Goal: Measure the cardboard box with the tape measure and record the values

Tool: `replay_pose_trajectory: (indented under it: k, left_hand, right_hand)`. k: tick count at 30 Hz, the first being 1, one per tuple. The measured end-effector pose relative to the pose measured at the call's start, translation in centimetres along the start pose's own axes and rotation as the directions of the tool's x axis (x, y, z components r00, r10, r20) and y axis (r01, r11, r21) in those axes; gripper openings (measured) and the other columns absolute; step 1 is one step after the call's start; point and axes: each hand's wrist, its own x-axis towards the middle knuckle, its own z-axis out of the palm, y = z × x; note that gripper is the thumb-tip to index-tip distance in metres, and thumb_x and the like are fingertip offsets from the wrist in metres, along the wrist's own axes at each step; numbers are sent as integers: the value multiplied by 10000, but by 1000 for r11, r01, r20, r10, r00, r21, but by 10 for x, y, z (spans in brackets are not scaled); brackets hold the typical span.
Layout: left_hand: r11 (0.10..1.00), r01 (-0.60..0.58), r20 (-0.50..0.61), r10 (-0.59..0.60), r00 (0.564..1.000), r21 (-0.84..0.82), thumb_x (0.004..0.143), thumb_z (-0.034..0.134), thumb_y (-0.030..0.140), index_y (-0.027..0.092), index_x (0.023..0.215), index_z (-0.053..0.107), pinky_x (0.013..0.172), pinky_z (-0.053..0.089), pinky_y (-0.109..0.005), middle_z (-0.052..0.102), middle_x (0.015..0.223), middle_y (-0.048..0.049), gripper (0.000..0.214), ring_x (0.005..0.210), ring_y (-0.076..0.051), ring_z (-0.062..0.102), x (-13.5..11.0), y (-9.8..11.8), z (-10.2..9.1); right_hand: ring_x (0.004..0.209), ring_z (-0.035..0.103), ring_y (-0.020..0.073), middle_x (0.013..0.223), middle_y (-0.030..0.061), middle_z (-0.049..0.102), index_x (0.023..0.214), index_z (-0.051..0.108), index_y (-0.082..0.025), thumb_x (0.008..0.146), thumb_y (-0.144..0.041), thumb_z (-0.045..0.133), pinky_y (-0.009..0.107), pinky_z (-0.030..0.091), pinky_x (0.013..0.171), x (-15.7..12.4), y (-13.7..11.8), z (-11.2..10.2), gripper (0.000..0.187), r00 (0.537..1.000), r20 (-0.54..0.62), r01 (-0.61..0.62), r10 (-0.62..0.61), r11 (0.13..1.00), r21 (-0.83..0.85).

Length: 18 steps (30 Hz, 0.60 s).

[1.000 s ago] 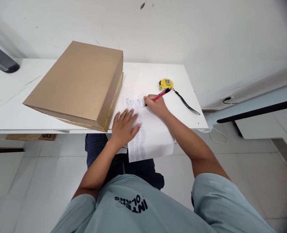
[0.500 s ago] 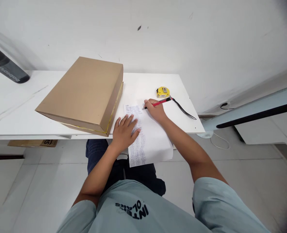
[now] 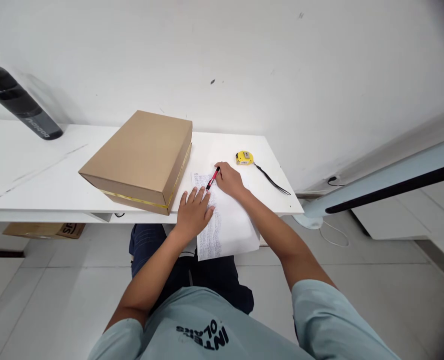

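A sheet of paper point(image 3: 237, 227) with dense handwriting down its left part lies on the white table, its lower part reaching past the front edge. My left hand point(image 3: 192, 214) rests flat on the sheet's left side, fingers spread, holding nothing. At the upper part of the paper, my right hand point(image 3: 229, 179) is closed on a red and black pen point(image 3: 213, 178). The pen slants down and to the left, its black end close to my left fingertips. Which end carries the writing tip I cannot tell.
A closed brown cardboard box point(image 3: 139, 155) with a yellow stripe stands left of the paper. A yellow tape measure point(image 3: 244, 158) with a black strap lies beyond my right hand. The dark bottle point(image 3: 37, 120) is at the far left, a blue-grey post point(image 3: 379, 175) at the right.
The pen has swung round in my right hand: it pointed up and right, now its black end points down and left. My left hand stays on the paper; the view has shifted slightly.
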Motion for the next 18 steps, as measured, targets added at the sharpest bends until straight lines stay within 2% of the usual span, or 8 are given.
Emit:
replay_pose_trajectory:
  k: [3,6,9,11,14,16,18]
  left_hand:
    - [1000,-25,-38,25,999,-4,1048,453,383,227,1383,641,1195,424,-563,556,1566,-108,415,1423,-315,565,-10,5,-2]
    - [998,-62,-88,59,994,-33,1052,453,359,238,1310,685,1187,434,-520,619,1508,-91,367,1342,-274,629,-30,5,-4]
    - [996,-84,-110,81,991,-28,1038,489,351,247,1339,677,1215,398,-537,645,1478,-96,370,1378,-286,602,-57,-3,-5]
    - [996,-94,-102,93,990,-8,1030,505,357,260,1395,646,1229,373,-550,623,1502,-99,402,1424,-299,563,-74,-12,-5]
    - [994,-108,-53,110,993,31,1044,475,382,256,1488,571,1239,335,-562,551,1569,-105,471,1480,-302,504,-91,-23,-7]
    - [994,-99,-19,100,995,55,1057,438,412,230,1552,494,1247,296,-580,509,1601,-116,530,1502,-308,474,-96,-25,-7]
    - [995,-67,-7,68,998,73,1063,411,450,198,1600,412,1247,272,-604,494,1611,-131,594,1515,-321,451,-95,-20,-6]
  right_hand:
    - [1168,640,343,1370,203,654,1337,606,-130,915,-146,431,444,521,941,1,-3,4,458,1000,29,-10,11,999,-45]
    - [1171,634,362,1356,229,652,1368,597,-97,916,-151,442,462,523,953,4,-7,6,481,999,45,-22,26,997,-79]
    - [1167,637,318,1363,181,651,1421,575,-147,929,-175,464,418,523,979,12,-6,-1,505,998,30,-43,46,994,-96]
    - [1220,606,294,1398,167,618,1432,557,-167,956,-179,418,407,495,1039,18,0,-12,496,994,-36,-108,105,988,-111]
    - [1373,460,347,1536,249,463,1449,490,-99,994,-209,337,522,391,1141,25,18,-33,493,946,-177,-296,270,945,-140]
    - [1445,350,404,1618,313,327,1475,428,-53,1007,-343,402,602,328,1161,26,32,-42,551,908,-208,-397,363,905,-153]
    - [1443,355,428,1599,335,349,1459,435,-51,969,-499,505,629,311,1159,26,43,-47,667,895,-175,-439,410,881,-179]
